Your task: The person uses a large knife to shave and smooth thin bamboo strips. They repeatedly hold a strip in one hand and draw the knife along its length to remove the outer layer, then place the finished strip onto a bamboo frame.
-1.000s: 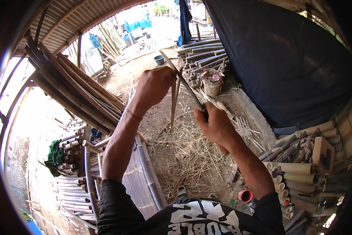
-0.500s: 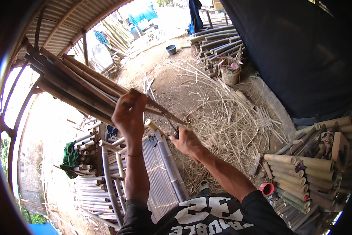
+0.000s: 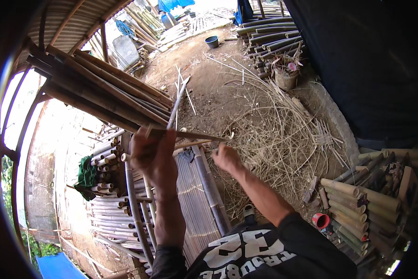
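Note:
My left hand (image 3: 154, 156) is closed around a flat bamboo strip (image 3: 197, 135) that points to the right across the middle of the view. A pale curled shaving (image 3: 230, 136) shows at the strip's far tip. My right hand (image 3: 228, 158) is closed just below and right of that tip. It grips a knife, whose handle and blade are mostly hidden now; the half-second-earlier view shows them more plainly. Under my hands lies a slatted bamboo panel (image 3: 190, 200) with a thick bamboo pole (image 3: 206, 186) along its right side.
Long bamboo poles (image 3: 97, 93) jut in from the upper left under a corrugated roof. Thin shavings (image 3: 278, 144) cover the ground at right. Cut bamboo is stacked at lower left (image 3: 109, 214), lower right (image 3: 343, 204) and far right (image 3: 274, 39). A black cloth (image 3: 357, 56) hangs at right.
My right hand has moved slightly right and up, and the knife blade is no longer plainly visible. The strip now lies nearer level, with a curl at its tip. The view has shifted.

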{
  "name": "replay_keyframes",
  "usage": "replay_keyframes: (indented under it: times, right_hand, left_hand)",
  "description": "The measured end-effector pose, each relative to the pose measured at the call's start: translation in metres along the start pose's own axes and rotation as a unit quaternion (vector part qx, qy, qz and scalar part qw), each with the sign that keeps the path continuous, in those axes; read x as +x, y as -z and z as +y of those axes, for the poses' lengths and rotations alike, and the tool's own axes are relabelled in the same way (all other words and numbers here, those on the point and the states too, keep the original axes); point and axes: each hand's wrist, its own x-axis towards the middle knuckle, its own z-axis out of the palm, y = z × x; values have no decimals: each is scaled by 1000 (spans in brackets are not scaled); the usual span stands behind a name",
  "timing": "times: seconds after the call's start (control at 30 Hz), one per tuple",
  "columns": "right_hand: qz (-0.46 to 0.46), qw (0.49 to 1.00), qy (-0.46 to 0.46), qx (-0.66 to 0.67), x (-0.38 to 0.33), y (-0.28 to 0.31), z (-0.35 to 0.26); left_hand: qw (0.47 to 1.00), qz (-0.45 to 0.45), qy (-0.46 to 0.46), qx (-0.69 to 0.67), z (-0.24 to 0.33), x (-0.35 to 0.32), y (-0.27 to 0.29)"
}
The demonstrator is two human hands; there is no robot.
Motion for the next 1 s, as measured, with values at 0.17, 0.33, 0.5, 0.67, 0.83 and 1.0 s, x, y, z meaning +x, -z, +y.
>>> replay_keyframes:
  times: [0.17,0.33,0.5,0.67,0.83,1.0]
  right_hand:
    - [11,993,-117,-14,36,1,58]
    - [103,991,-83,11,36,92,-29]
    - [151,988,21,19,-42,168,-108]
    - [146,987,-35,-49,-82,172,-99]
    - [110,977,-164,-86,-76,151,-6]
    - [141,962,-130,-193,-65,135,30]
  left_hand:
    - [973,-202,-55,-94,-7,33,-26]
    - [930,-237,-163,227,-13,45,-59]
    - [950,-184,-199,157,-11,82,-87]
    - [969,-228,-85,45,-32,83,-98]
    - [960,-233,155,12,-134,25,-128]
    - [973,-136,184,-8,-155,-4,-152]
